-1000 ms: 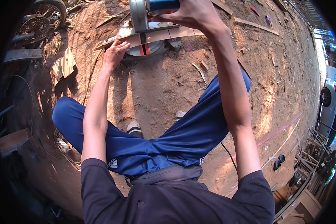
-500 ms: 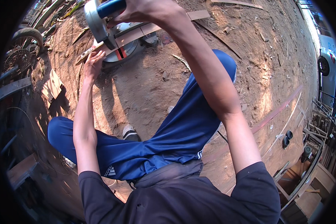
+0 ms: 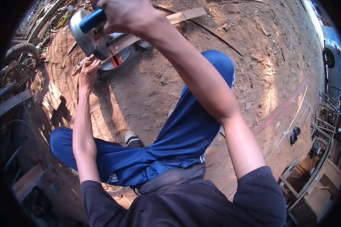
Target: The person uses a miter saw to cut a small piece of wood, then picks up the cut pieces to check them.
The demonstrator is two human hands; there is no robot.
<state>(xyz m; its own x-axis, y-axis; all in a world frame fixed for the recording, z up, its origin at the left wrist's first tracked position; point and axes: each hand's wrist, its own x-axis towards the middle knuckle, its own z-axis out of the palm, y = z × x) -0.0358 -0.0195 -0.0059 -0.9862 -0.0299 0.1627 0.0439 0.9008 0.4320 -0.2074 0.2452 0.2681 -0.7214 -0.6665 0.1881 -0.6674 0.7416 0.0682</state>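
A miter saw with a rounded silver guard and a blue cylindrical part stands on the ground at the upper left. My right hand is closed on the saw's top by the blue part; some of its fingers are hidden. Under the saw head, a long flat wooden strip lies across the round base, which has a red insert. At the strip's left end, my left hand holds the wood with bent fingers, close to the guard. The blade itself is hidden.
Small wooden pieces lie left of my left forearm, near a wheel. A thin dark strip rests on the dirt beyond my right knee. At right are a reddish board, black round objects and wooden furniture.
The saw and both hands appear slightly farther left, and the view has shifted a little. More of the blue part shows now. Both hands keep their holds.
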